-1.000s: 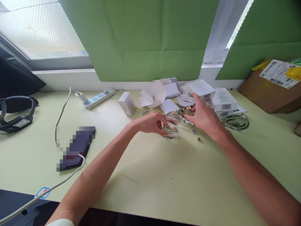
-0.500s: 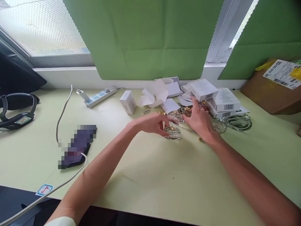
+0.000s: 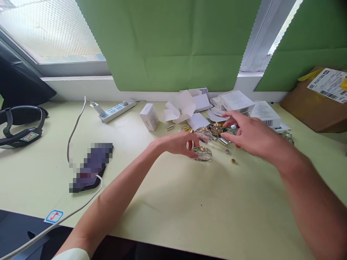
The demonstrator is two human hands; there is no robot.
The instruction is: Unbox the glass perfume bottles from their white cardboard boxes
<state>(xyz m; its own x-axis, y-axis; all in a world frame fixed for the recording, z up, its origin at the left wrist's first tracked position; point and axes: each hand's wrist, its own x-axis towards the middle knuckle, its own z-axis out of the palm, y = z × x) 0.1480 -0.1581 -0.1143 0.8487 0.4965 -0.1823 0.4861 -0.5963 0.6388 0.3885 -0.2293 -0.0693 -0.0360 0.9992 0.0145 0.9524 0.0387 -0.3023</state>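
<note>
My left hand (image 3: 183,143) is closed on the left side of a clear oval glass perfume bottle (image 3: 204,154) with a gold-coloured neck, which rests on the table. My right hand (image 3: 245,135) holds nothing, its thumb and forefinger spread apart over the cluster of glass bottles. Just behind the held bottle lies a pinkish glass bottle (image 3: 203,135), with a darker glass bottle (image 3: 215,130) beside it. A silver cylinder (image 3: 223,141) lies below my right thumb. Small gold (image 3: 232,161) and purple caps (image 3: 227,151) sit nearby on the table. My right hand hides part of the cluster.
White boxes (image 3: 235,101) are stacked at the back right, beside unfolded white paper (image 3: 187,103). One white box (image 3: 150,117) stands upright alone. A power strip (image 3: 118,112), a phone (image 3: 92,168) and a cable (image 3: 81,206) are left; a cardboard box (image 3: 311,104) is at far right.
My right hand has pulled back to the right and lifted off the bottles, uncovering the silver cylinder and purple cap. My left hand stays on its bottle. The view has shifted slightly.
</note>
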